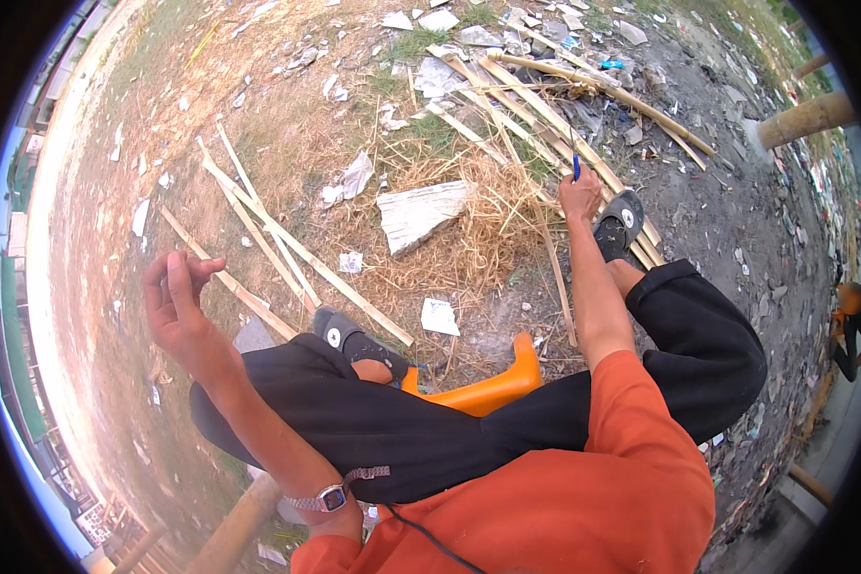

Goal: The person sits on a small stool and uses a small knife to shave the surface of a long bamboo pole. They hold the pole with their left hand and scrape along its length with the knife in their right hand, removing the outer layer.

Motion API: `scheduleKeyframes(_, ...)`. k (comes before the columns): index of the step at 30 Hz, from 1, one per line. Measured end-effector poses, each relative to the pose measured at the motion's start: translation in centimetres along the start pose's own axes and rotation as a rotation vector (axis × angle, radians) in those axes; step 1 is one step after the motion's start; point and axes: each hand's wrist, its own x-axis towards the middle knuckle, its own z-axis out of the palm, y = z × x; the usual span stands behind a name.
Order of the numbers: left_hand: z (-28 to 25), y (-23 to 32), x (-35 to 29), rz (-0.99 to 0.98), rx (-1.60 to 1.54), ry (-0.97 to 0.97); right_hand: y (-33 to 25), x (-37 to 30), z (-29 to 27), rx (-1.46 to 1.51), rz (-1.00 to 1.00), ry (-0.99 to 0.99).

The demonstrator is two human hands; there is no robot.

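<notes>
My right hand [581,195] is closed around a slim blue-handled tool [576,169], likely a knife. A thin dark tip points away from me, over split bamboo strips [536,113] on the ground. Close by that hand is my right sandal [622,218], beside the lower ends of the strips. My left hand [180,304] is raised on the left with nothing in it, its fingers loosely bent and apart. Beneath and beyond it, more bamboo strips [268,225] lie on the dry grass, some crossing. Their near ends reach toward my left sandal [340,330].
I sit low, with an orange plastic stool [483,390] showing between my legs. Ahead lies a pale flat slab [421,214] beside a heap of dry straw [488,239]. Litter is scattered about. A thick bamboo pole [808,120] stands at right; another pole [234,526] is at lower left.
</notes>
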Motion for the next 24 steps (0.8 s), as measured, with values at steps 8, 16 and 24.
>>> scheduleKeyframes(8, 1.5, -0.5, 0.0, 0.009, 0.053, -0.017, 4.3, 2.6, 3.9, -0.384, -0.001, -0.381)
scheduleKeyframes(16, 2.5, -0.4, 0.1, 0.004, 0.064, -0.053, 5.1, 3.4, 4.7, -0.373, 0.129, -0.38)
scheduleKeyframes(24, 2.4, -0.2, 0.0, -0.004, 0.015, -0.062, 4.0, 6.1, 0.8, -0.285, 0.141, -0.386)
